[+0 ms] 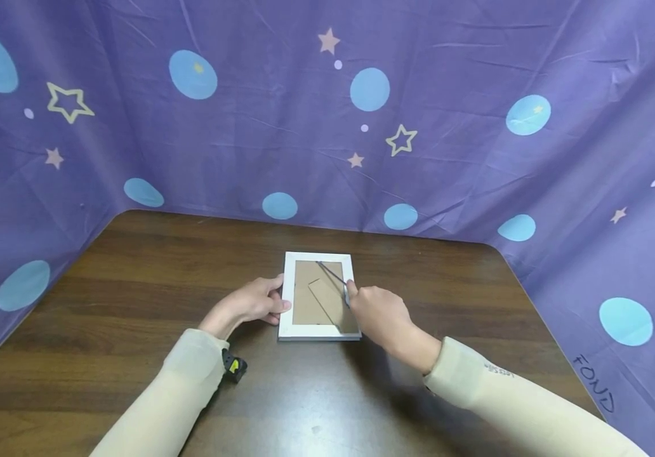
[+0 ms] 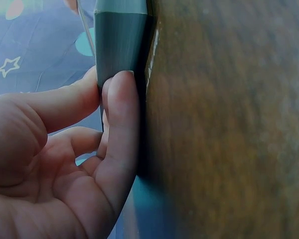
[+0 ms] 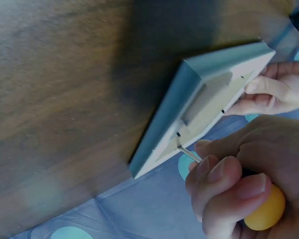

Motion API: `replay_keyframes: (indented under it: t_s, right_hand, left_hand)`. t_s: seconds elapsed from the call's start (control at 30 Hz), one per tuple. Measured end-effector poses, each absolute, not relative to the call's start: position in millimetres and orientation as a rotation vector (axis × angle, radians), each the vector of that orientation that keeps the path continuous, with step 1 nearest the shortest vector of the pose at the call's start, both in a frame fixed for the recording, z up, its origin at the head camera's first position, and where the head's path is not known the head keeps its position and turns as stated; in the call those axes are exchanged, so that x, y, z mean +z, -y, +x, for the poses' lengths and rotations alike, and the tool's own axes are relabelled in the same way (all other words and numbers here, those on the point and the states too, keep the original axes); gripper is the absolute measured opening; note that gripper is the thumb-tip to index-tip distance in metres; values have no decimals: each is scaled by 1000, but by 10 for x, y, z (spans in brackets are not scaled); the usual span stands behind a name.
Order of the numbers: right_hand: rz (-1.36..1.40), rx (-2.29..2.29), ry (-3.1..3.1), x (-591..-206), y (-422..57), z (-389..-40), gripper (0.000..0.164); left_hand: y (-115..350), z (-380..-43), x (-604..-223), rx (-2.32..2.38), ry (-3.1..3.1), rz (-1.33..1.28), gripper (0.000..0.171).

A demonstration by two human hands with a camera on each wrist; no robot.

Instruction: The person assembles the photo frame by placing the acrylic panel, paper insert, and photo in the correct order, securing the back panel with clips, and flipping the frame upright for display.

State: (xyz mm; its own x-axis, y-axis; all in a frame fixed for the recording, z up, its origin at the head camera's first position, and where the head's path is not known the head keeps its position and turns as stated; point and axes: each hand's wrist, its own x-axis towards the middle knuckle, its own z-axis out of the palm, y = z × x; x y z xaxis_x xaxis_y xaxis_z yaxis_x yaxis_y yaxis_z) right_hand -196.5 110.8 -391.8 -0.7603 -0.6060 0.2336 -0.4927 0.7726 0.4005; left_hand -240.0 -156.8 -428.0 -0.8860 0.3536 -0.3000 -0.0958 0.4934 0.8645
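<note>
A white picture frame (image 1: 316,331) lies face down on the table, its brown backing board (image 1: 303,295) and stand flap facing up. Its sides look grey-green in the wrist views. My left hand (image 1: 256,299) grips the frame's left edge, with the thumb and fingers around the side. In my right hand (image 1: 381,314) is a screwdriver (image 3: 265,211) with a yellow handle end; the palm hides most of the handle. The thin metal shaft (image 3: 190,155) reaches the inner edge of the frame, its tip beside a small black tab (image 3: 178,134).
The brown wooden table (image 1: 190,254) extends around the frame. A purple curtain (image 1: 304,127) with stars and blue dots surrounds its back and sides. A black strap device (image 1: 234,366) sits at the left wrist.
</note>
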Motion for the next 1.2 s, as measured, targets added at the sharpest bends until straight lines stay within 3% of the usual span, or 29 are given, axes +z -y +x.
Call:
replay_keyframes:
  t_s: [0.43,1.2]
  right_hand:
    - [754,-529,2409,-4173,-1114,-1900,41]
    - [749,-585,2351,-4285,-1143,-1912,41]
  left_hand:
    - [1557,-2402,-4284,1377,-2279,189,80]
    - [1545,-2403,-4253,1364,-2275,174,81]
